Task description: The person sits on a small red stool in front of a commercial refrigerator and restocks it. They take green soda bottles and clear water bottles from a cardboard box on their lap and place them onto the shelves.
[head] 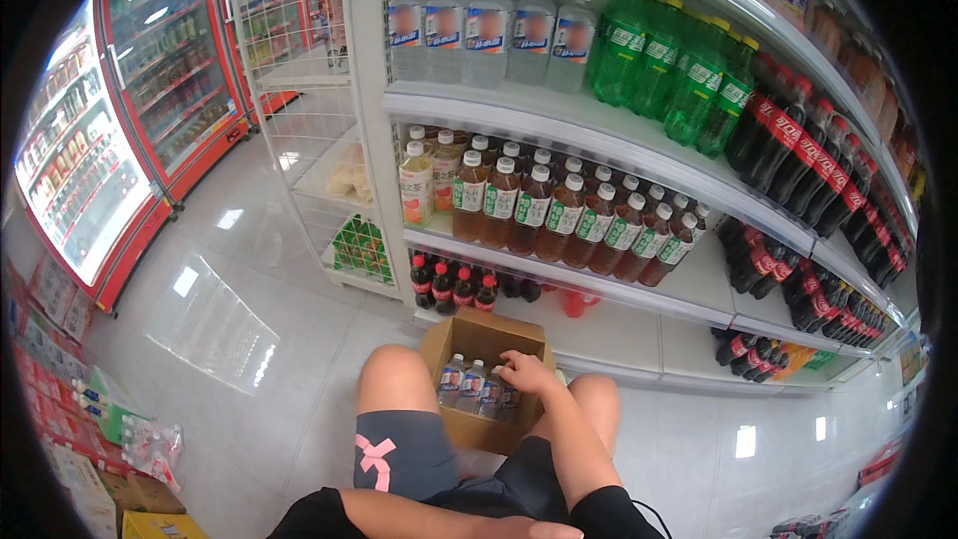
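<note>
An open cardboard box [438, 348] stands on the floor between the person's knees, holding several clear plastic bottles [472, 383] with blue and white labels, upright in its lower part. My right hand [524, 372] reaches over the box's right side, fingers bent at the tops of the right-hand bottles; whether they grip a cap is unclear. Across the lap lies the left forearm, and my left hand [555, 531] shows only in part at the bottom edge, its fingers mostly cut off.
Just beyond the box rises a shelf unit [524, 108] of bottled drinks; small cola bottles [464, 286] stand on its bottom shelf. A wire rack [299, 127] adjoins it on the left. Glass-door fridges [168, 67] line the far left, with stacked cartons [82, 479] at lower left.
</note>
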`<action>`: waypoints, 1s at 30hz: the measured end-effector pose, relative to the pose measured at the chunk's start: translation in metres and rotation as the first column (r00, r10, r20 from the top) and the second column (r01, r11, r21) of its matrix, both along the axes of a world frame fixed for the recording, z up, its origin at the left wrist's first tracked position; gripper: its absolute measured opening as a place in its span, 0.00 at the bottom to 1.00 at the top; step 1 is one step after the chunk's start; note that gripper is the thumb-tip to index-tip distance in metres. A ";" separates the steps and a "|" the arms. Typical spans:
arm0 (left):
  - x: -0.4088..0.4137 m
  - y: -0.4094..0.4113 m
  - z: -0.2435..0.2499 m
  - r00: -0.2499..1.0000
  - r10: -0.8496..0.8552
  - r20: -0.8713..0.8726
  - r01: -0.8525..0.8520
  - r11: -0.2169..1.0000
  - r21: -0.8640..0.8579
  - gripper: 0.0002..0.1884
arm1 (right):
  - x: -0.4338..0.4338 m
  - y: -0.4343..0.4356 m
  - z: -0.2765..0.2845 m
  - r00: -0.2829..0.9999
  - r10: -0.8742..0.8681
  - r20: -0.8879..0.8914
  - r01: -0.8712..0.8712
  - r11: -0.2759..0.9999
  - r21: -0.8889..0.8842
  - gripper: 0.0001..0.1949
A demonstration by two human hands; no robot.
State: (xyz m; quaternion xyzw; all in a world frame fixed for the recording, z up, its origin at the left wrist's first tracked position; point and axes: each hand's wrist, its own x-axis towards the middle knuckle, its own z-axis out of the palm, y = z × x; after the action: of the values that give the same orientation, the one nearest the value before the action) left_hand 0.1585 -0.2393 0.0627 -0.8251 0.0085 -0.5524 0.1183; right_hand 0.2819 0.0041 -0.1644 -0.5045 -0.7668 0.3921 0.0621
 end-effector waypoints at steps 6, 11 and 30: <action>-0.006 -0.020 -0.030 0.988 -0.124 0.093 0.144 0.956 -0.256 0.12 | -0.031 0.004 0.010 0.997 0.051 -0.060 -0.050 0.998 0.023 0.27; 0.001 -0.004 0.012 0.990 -0.067 0.127 0.088 0.982 -0.167 0.10 | -0.028 0.007 -0.001 0.998 0.061 -0.011 -0.061 0.997 0.046 0.26; -0.061 0.118 -0.013 0.878 0.471 -0.084 -0.403 0.634 -0.660 0.21 | 0.010 0.050 -0.003 0.982 0.162 -0.100 -0.157 0.986 0.054 0.30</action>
State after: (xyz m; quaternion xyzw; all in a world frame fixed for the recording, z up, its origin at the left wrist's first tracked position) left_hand 0.0970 -0.1211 0.0495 -0.7619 -0.3928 -0.5125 -0.0503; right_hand 0.2914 0.0545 -0.1675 -0.4189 -0.8093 0.4036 0.0819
